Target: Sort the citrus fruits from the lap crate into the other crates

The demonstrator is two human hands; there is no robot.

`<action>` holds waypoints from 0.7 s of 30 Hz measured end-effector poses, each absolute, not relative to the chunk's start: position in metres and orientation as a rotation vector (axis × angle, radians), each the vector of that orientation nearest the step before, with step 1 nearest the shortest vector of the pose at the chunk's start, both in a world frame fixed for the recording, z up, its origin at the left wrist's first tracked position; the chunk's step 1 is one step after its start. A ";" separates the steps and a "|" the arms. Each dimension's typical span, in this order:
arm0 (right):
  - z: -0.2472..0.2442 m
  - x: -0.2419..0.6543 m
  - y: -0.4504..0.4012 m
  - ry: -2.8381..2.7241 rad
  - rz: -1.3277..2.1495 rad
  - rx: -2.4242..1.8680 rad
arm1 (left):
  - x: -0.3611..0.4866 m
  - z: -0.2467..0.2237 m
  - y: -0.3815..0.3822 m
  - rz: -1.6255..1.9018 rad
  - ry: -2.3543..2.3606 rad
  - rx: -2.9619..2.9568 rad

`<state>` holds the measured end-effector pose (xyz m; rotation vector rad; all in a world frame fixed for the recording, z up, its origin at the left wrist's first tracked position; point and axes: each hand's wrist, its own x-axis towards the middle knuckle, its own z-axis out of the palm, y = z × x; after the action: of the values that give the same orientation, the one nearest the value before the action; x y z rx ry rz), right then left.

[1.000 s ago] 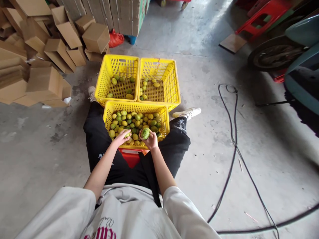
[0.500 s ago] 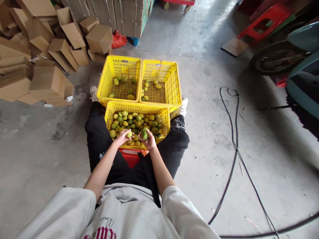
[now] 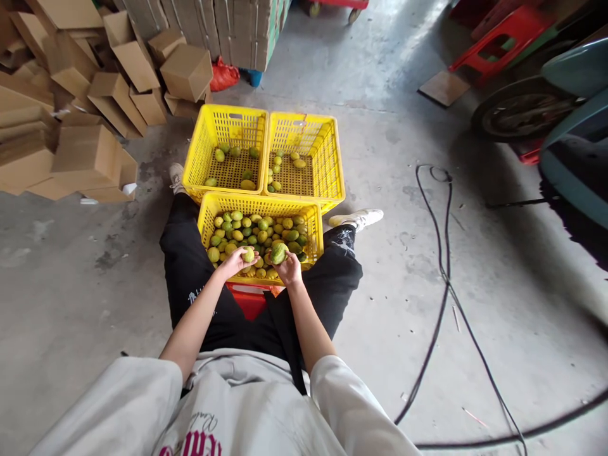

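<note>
My left hand (image 3: 238, 261) is closed around a small, round yellow-green fruit (image 3: 247, 254). In my right hand (image 3: 289, 268) is a larger, oval green fruit (image 3: 278, 253) with yellowish patches; the fingers wrap its right side. Both hands hover above the near end of the front yellow crate (image 3: 203, 221), which holds many fruits (image 3: 263, 236) from yellow to dark green. They look like lemons or small melons; I cannot tell which. Beyond stand two more yellow crates, the back left crate (image 3: 192, 163) and the back right crate (image 3: 336, 158), each with a few fruits on its bottom.
Cardboard boxes (image 3: 88, 155) lie piled at the left. A black cable (image 3: 446, 253) loops over the concrete floor (image 3: 384, 354) on the right. A scooter (image 3: 574, 145) and a red stool (image 3: 503, 41) stand at the upper right. My legs straddle the crates.
My right hand has lifted and turned slightly, showing more of the green fruit. My right foot has swung outward to the right. The left hand keeps its fruit almost in place.
</note>
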<state>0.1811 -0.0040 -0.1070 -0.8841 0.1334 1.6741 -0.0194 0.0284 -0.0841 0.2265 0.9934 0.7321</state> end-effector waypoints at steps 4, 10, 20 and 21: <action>-0.106 0.179 -0.004 0.172 1.654 -0.978 | -0.019 -0.082 0.024 0.701 0.986 0.387; -0.109 0.174 -0.002 0.127 1.705 -1.013 | -0.021 -0.080 0.024 0.769 1.065 0.464; -0.105 0.173 -0.003 0.160 1.772 -0.920 | -0.020 -0.086 0.030 0.775 1.012 0.194; -0.104 0.174 -0.003 0.158 1.759 -0.902 | -0.020 -0.086 0.030 0.778 1.014 0.172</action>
<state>0.1742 -0.0032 -0.1040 -0.9024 0.1579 1.7592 -0.0200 0.0302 -0.0859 0.1719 1.0138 0.7777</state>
